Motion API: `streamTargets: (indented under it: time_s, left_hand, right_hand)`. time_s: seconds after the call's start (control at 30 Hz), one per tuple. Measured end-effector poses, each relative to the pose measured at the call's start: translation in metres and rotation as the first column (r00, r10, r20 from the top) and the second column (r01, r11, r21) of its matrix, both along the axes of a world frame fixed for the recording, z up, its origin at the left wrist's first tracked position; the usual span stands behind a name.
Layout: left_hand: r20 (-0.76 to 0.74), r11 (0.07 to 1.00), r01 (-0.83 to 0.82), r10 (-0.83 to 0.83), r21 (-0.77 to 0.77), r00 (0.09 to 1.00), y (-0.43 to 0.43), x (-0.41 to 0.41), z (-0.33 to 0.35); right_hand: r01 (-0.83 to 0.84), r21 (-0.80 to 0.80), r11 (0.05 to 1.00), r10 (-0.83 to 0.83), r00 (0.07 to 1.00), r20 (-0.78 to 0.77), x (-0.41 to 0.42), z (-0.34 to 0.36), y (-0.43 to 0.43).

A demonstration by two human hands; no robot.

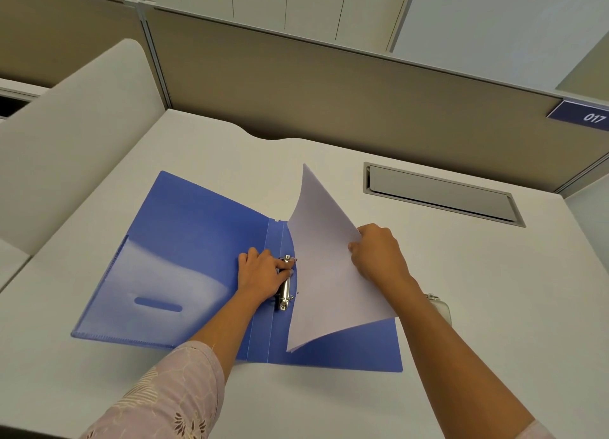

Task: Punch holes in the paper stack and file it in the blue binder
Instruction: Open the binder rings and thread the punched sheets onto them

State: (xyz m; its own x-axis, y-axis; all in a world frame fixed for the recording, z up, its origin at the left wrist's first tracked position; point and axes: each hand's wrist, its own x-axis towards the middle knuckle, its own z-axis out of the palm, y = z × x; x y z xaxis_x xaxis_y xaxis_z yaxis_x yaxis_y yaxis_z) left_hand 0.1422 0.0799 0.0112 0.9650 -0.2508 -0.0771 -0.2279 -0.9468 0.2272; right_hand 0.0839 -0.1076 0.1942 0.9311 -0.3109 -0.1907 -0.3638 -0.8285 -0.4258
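Note:
The blue binder (pixel 184 260) lies wide open on the white desk (pixel 99 372). Its metal ring clasp (pixel 286 285) sits on the spine, near the middle. My left hand (pixel 263 273) rests on the inside cover, and its fingers pinch the far end of the clasp. The white paper stack (pixel 324 273) stands tilted over the binder's right half, with its left edge down at the rings. My right hand (pixel 377 257) grips the stack's right edge. A silver hole punch (pixel 440 308) shows partly behind my right forearm.
A grey cable hatch (pixel 441 194) is set into the desk at the back right. Beige partition walls (pixel 329 92) close off the back, and a white divider (pixel 75 141) stands at the left. A blue sign reading 017 (pixel 583 115) hangs at the far right.

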Motion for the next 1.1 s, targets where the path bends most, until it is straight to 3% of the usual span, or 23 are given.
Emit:
streamTargets:
  time_s: [0.37, 0.47, 0.57, 0.67, 0.83, 0.93, 1.1]
  left_hand:
    - [-0.091, 0.997, 0.01, -0.018, -0.083, 0.996, -0.001, -0.005, 0.005]
    - [-0.109, 0.966, -0.044, 0.016, -0.254, 0.994, 0.004, -0.014, 0.009]
    - [-0.083, 0.836, -0.149, 0.124, -0.528, 0.989, 0.011, -0.034, 0.006]
    - [-0.132, 0.67, -0.244, 0.215, -0.701, 0.968, 0.017, -0.062, 0.002]
    - [-0.447, 0.431, -0.515, 0.257, -0.741, 0.857, 0.011, -0.086, 0.005]
    - [-0.538, 0.261, -0.626, 0.34, -0.735, 0.772, 0.007, -0.085, 0.013]
    - [-0.738, 0.314, -0.765, 0.228, -0.563, 0.636, -0.001, -0.083, 0.02]
  right_hand:
    - [0.015, 0.026, 1.0, -0.014, 0.999, -0.035, -0.001, -0.004, -0.003]
    - [0.019, 0.055, 0.998, -0.014, 0.996, -0.088, -0.002, -0.005, -0.007]
    - [0.026, 0.058, 0.998, -0.017, 0.988, -0.156, -0.001, -0.007, -0.012]
    - [0.043, 0.082, 0.996, -0.026, 0.979, -0.201, 0.0, -0.009, -0.017]
    - [0.062, 0.121, 0.991, -0.029, 0.967, -0.254, 0.002, -0.01, -0.024]
    - [0.07, 0.148, 0.986, -0.028, 0.963, -0.268, 0.001, -0.012, -0.024]
    - [0.07, 0.143, 0.987, -0.03, 0.963, -0.268, 0.0, -0.014, -0.024]
